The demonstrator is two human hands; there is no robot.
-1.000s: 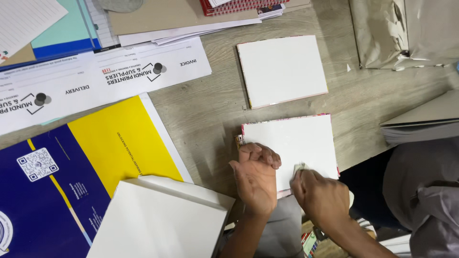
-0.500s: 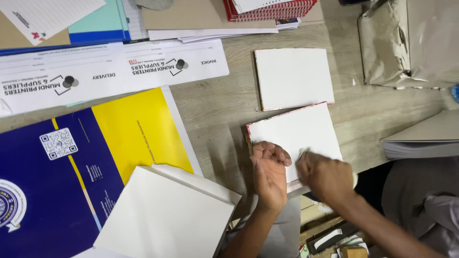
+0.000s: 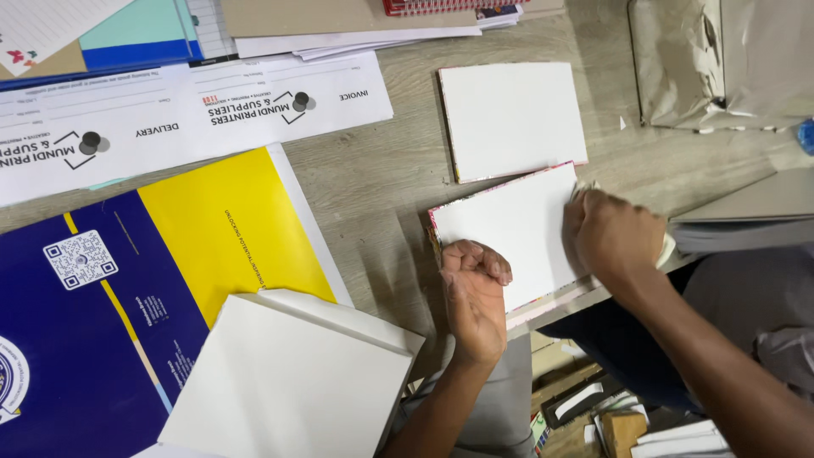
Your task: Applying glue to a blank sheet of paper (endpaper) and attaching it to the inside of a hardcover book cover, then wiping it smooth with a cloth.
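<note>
A white booklet [image 3: 509,229] with a coloured edge lies at the near edge of the wooden table [image 3: 373,187], partly overhanging it. My left hand [image 3: 475,297] rests as a loose fist on the booklet's lower left corner, holding nothing. My right hand [image 3: 615,237] presses on the booklet's right edge, closed around a small pale wad [image 3: 666,251] that pokes out on both sides of the hand. I cannot tell whether the wad is cloth or paper. A second white booklet [image 3: 513,119] lies just beyond the first.
A stack of white sheets [image 3: 297,382] lies at the near left on a blue and yellow poster [image 3: 127,288]. White printed forms [image 3: 170,119] lie behind it. Crumpled grey wrapping [image 3: 721,59] sits far right, grey boards [image 3: 755,212] beside my right hand.
My right hand has slid from the booklet's near edge up to its right edge. My left hand has stayed on the lower left corner.
</note>
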